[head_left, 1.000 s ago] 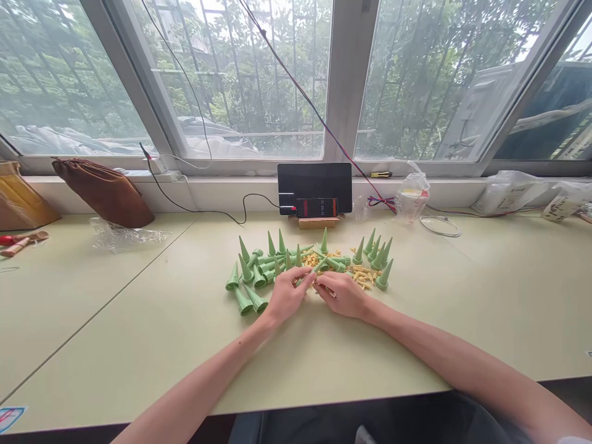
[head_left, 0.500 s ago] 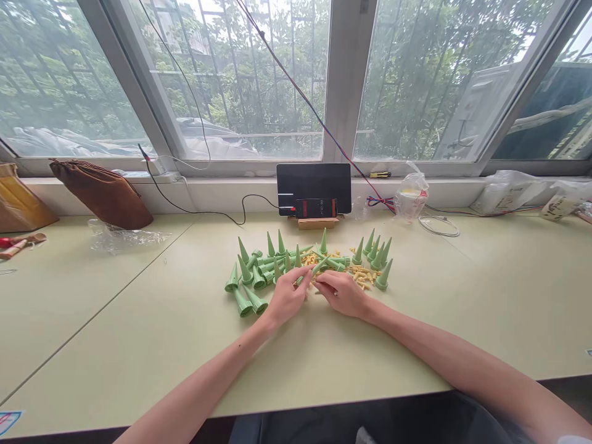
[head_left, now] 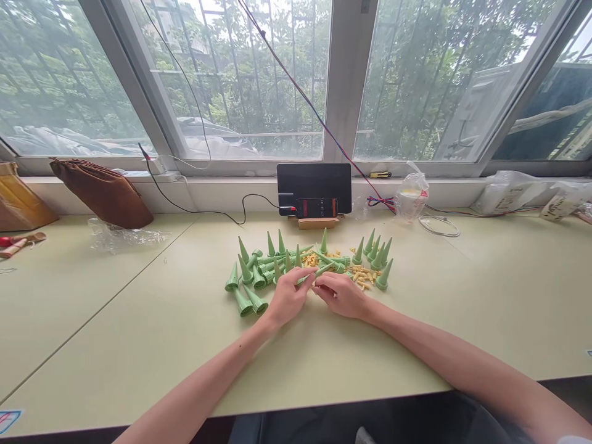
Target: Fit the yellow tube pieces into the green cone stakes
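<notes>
We pinch a spike [head_left: 320, 270] between left hand [head_left: 287, 300] and right hand [head_left: 343, 296], both grips closed on it. Looks light, stiff, slick plastic; best held near its wide base.

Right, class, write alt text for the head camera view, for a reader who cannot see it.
The left hand pinches a green cone, the right hand touching it, over a pile of green cones and yellow pieces on a table. Behind stand a phone and dark screen below a window.
</notes>
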### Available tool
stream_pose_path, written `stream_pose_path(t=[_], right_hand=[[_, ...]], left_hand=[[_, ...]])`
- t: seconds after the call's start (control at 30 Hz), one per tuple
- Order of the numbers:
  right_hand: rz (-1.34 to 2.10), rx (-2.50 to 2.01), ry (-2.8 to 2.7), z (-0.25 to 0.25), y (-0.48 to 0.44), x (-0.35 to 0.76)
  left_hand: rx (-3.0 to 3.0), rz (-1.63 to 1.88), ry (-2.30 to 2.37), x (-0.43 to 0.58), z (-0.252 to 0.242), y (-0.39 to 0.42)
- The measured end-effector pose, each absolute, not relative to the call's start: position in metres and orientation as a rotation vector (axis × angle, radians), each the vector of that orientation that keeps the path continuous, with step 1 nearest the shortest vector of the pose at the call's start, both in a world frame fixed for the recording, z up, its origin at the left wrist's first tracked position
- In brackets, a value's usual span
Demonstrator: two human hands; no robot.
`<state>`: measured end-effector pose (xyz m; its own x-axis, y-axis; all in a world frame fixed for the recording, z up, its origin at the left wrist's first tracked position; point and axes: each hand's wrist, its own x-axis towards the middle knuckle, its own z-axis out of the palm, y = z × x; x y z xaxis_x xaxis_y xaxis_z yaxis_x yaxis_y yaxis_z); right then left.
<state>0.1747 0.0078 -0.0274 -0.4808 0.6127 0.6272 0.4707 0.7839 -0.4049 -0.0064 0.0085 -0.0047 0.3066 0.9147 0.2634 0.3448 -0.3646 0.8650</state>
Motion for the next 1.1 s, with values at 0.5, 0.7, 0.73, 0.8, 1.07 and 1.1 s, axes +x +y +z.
stream_pose_path(t=[0.5,0.7,0.73,0.8,1.07,1.1], right_hand=[[0.272,-0.778,-2.123,-0.030,0.008,0.175],[0.265,-0.803,-2.125,-0.030,0.007,0.175],[0.270,-0.799,-2.123,-0.030,0.007,0.175],[0.280,-0.792,-2.112,-0.030,0.007,0.174],[0.298,-0.771,-2.088,-0.027,0.005,0.174],[0.288,-0.767,-2.088,-0.027,0.005,0.174]], left_hand=[[1.791,0.965,1.033,-0.005,-0.004,0.005],[1.823,1.013,0.983,-0.006,-0.005,0.007],[1.823,1.010,0.980,-0.006,-0.004,0.006],[1.822,1.008,0.977,-0.005,-0.002,0.005],[1.902,1.002,0.993,-0.004,0.007,-0.001],[1.930,0.999,0.993,-0.005,0.006,-0.001]])
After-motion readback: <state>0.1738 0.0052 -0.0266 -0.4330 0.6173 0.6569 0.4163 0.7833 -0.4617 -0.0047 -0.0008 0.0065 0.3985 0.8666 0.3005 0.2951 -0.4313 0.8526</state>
